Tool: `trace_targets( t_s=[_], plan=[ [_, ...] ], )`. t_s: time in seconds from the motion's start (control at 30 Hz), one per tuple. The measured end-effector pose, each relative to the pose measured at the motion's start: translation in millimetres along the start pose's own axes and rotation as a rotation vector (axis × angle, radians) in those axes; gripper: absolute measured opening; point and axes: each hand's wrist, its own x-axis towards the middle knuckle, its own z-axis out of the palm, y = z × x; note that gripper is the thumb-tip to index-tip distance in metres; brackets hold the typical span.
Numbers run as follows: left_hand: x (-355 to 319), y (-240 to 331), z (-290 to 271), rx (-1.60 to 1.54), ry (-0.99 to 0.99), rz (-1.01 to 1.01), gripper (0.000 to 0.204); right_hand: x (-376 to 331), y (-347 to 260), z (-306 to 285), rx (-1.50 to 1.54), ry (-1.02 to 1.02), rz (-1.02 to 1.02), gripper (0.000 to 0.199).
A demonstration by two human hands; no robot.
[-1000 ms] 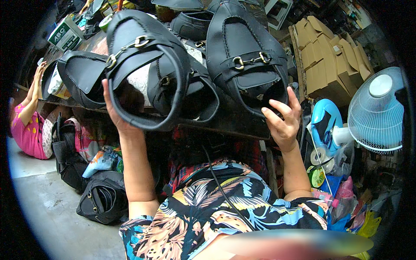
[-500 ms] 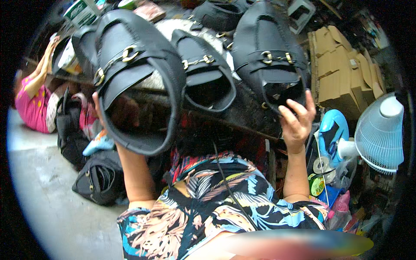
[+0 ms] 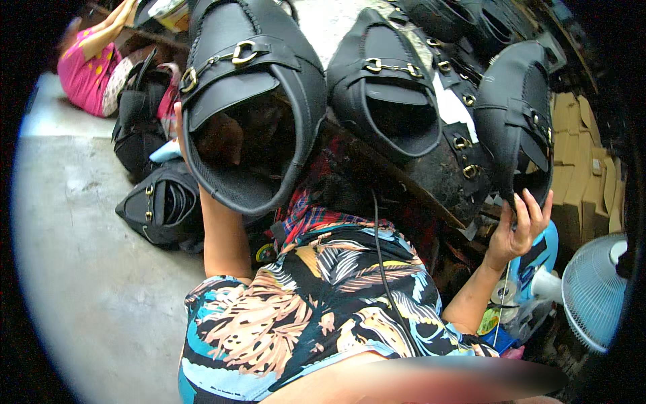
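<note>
My left hand (image 3: 225, 138) grips a black leather loafer upper (image 3: 313, 114) by its heel end, some fingers inside the opening and one along the outer edge. A gold horsebit crosses its strap, and the toe points away. At the right, my right hand (image 3: 519, 230) pinches the back rim of a second loafer upper (image 3: 506, 114), which is turned on its side with its buckle facing right. Between them a third black upper (image 3: 383, 57) with the same gold bit lies at the workbench edge, touched by neither hand.
Black straps with gold buckles (image 3: 463, 151) and more black uppers (image 3: 437, 17) lie on the bench. Folded cardboard (image 3: 575, 168) and a white fan (image 3: 592, 293) stand at right. Another upper (image 3: 158, 209) sits on a floor pile at left, near a person in pink (image 3: 87, 77).
My view has shifted, so the bench appears further up. My right hand has moved right and turned its upper sideways. My left hand still holds its upper.
</note>
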Motion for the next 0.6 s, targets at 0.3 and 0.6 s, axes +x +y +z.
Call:
trace_targets(
  t_s=[0.3,0.6],
  plan=[
    [-10,-2,7,-0.108,0.152,0.02,0.057,6,-1,8,0.075,-0.022,-0.003,0.029],
    [-22,-3,-1,-0.24,0.119,-0.021,0.065,16,-1,5,0.057,-0.033,-0.038,0.03]
  ],
)
